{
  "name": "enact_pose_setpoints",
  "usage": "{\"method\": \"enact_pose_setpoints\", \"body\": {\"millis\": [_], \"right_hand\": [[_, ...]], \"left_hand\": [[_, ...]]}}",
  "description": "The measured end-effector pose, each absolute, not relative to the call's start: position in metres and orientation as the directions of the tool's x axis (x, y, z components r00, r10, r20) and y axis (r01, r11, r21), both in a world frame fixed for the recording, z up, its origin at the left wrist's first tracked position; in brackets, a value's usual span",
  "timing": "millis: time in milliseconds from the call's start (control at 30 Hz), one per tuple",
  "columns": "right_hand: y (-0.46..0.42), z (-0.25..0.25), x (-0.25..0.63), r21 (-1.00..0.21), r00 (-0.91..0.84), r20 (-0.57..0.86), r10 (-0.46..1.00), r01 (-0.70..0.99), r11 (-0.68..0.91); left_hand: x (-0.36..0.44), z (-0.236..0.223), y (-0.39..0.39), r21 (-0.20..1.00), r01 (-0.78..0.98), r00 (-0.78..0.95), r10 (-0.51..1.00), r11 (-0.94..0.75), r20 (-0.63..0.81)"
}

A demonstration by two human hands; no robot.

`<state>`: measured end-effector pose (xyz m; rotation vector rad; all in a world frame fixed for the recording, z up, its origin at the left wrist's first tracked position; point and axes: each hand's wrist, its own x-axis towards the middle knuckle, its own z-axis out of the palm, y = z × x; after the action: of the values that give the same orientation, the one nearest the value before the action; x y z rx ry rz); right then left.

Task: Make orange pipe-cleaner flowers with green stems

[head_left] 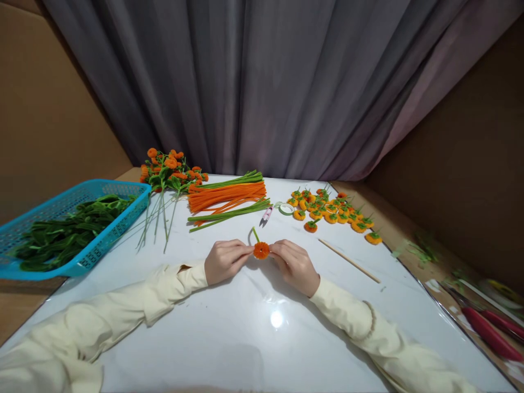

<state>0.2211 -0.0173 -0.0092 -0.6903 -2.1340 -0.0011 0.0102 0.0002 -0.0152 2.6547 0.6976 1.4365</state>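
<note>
An orange pipe-cleaner flower (pixel 261 250) is held between my two hands over the middle of the white table. My left hand (pixel 227 260) pinches its left edge with thumb and fingertips. From the other side my right hand (pixel 295 265) pinches the right edge the same way. A short green stem (pixel 256 234) sticks up behind the flower and leans to the left. Just beyond lie small pink-and-white thread snips (pixel 266 216) and a roll of pale green tape (pixel 286 208). To the right of my right hand rests a thin wooden stick (pixel 350 261).
On the left stands a blue basket (pixel 141 194) of green leaves (pixel 73 229). Finished orange flowers (pixel 170 164) on stems and bundles of orange pipe cleaners (pixel 229 196) lie at the back. Several yellow-orange flower heads (pixel 331 210) sit back right. Red-handled pliers (pixel 491 333) lie at the right edge.
</note>
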Motion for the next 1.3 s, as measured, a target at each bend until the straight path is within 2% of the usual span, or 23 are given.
{"method": "enact_pose_setpoints", "body": {"millis": [200, 333, 633, 1100, 1300], "right_hand": [[-0.0163, -0.0107, 0.2219, -0.232, -0.482, 0.729, 0.486, 0.494, 0.838], [-0.0174, -0.0086, 0.2224, -0.174, -0.521, 0.727, 0.447, 0.49, 0.854], [-0.0179, -0.0048, 0.225, -0.019, -0.594, 0.735, 0.328, 0.465, 0.885], [-0.0177, -0.0057, 0.2241, -0.032, -0.595, 0.726, 0.346, 0.473, 0.881], [-0.0173, -0.0077, 0.2245, -0.034, -0.577, 0.729, 0.369, 0.507, 0.861]], "left_hand": [[0.0088, -0.0156, -0.0005, 0.189, 0.376, 0.507, 0.372, -0.907, 0.778], [0.0088, -0.015, -0.0011, 0.175, 0.381, 0.512, 0.364, -0.908, 0.778], [0.0093, -0.0142, -0.0012, 0.236, 0.394, 0.496, 0.422, -0.888, 0.759], [0.0079, -0.0157, 0.0009, 0.266, 0.367, 0.508, 0.432, -0.891, 0.746], [0.009, -0.0113, 0.0045, 0.359, 0.359, 0.534, 0.505, -0.862, 0.678]]}}
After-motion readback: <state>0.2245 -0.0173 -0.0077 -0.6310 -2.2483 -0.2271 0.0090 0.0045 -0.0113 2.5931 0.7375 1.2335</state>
